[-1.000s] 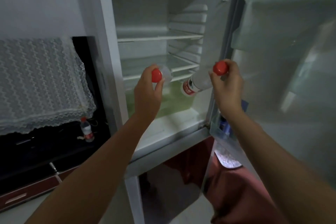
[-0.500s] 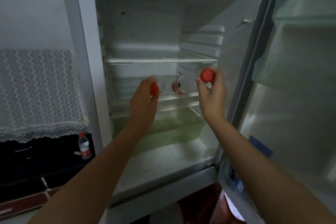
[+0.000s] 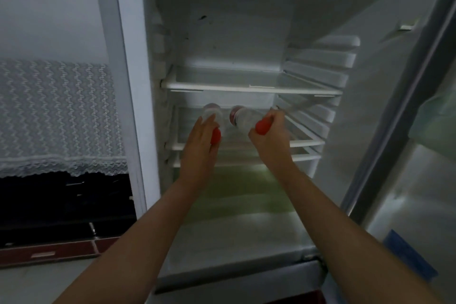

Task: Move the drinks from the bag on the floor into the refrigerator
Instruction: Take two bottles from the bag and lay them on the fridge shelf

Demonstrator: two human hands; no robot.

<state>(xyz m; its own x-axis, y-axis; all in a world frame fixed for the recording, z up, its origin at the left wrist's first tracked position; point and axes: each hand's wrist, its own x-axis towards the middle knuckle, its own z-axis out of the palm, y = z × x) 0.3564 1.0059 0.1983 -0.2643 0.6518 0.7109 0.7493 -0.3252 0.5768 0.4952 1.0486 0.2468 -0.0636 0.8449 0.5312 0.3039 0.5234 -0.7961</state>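
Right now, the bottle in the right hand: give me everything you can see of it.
The right bottle looks like clear plastic with a red cap and a red-and-white label band at the far end. It lies roughly on its side, bottom pointing into the fridge, cap toward the camera, over the middle shelf. The right hand has its grip at the cap end. It sits beside the left bottle; contact between them is unclear. Blur hides the label text.

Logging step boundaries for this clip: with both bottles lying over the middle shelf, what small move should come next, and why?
Probably let go and draw both hands back. The left bottle and right bottle lie on their sides, bases inward, over the middle shelf, apparently resting on it. The left hand looks half open at its cap; the right hand grips the other cap.
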